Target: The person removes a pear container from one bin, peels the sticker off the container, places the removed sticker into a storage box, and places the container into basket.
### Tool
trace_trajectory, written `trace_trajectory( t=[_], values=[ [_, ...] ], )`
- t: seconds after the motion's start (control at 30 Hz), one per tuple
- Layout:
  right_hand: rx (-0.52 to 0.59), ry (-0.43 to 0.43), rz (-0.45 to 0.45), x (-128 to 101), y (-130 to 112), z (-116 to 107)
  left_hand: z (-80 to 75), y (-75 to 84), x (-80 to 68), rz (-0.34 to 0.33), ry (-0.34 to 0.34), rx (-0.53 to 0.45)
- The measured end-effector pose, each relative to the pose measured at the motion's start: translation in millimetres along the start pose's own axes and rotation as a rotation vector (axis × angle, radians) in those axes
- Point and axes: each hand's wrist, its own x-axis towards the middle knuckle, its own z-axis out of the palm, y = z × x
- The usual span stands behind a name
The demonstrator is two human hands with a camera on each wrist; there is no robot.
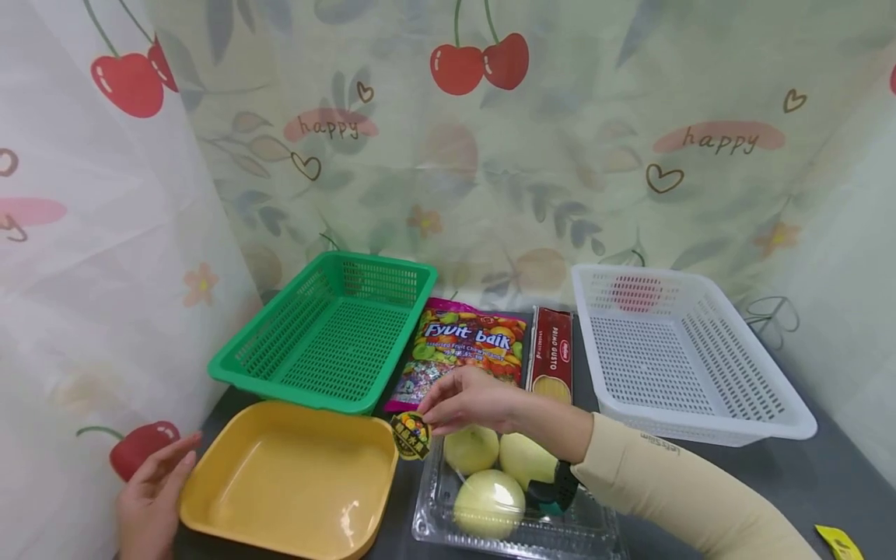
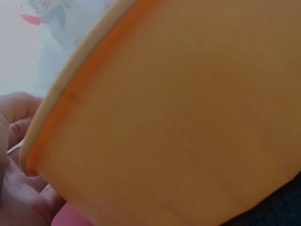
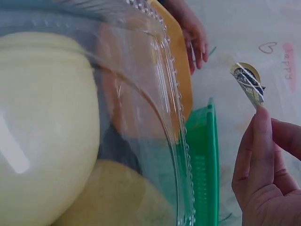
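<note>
My right hand [image 1: 476, 400] pinches a round black-and-gold label [image 1: 411, 435] with fruit pictures between thumb and fingertips. The label curls over in the right wrist view, just above the fingertips [image 3: 262, 123]. Below that hand sits a clear plastic box [image 1: 448, 537] of round pale-yellow fruits [image 1: 489, 504], partly hidden by the forearm. My left hand [image 1: 154, 498] is at the left side of a yellow plastic basin [image 1: 301, 482], its extended fingers right at the rim. In the left wrist view, the basin wall [image 2: 178, 108] fills most of the picture, and some fingers are behind its rim.
Behind the basin stands a green slotted basket [image 1: 343, 334]; a white one [image 1: 651, 358] stands at right. A fruit candy bag [image 1: 465, 342] and a red spaghetti pack [image 1: 553, 342] lie between them. A small yellow packet [image 1: 838, 542] lies at the near right.
</note>
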Motion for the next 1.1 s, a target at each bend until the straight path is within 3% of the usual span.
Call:
trace_trajectory(
  t=[0.3,0.57,0.77,1.1],
  values=[
    [-0.02,-0.025,0.009,12,-5,15,3.7,-5.9,2.5,-0.006,-0.074,-0.047],
    [0.002,-0.043,0.02,28,-12,31,6.3,-6.1,2.4,0.008,-0.075,-0.091],
    [0.011,-0.051,0.021,38,-16,40,6.0,-6.8,2.1,-0.022,-0.058,-0.048],
    [0.025,-0.075,0.002,54,-25,58,7.0,-9.2,2.8,-0.007,-0.049,0.025]
  ],
)
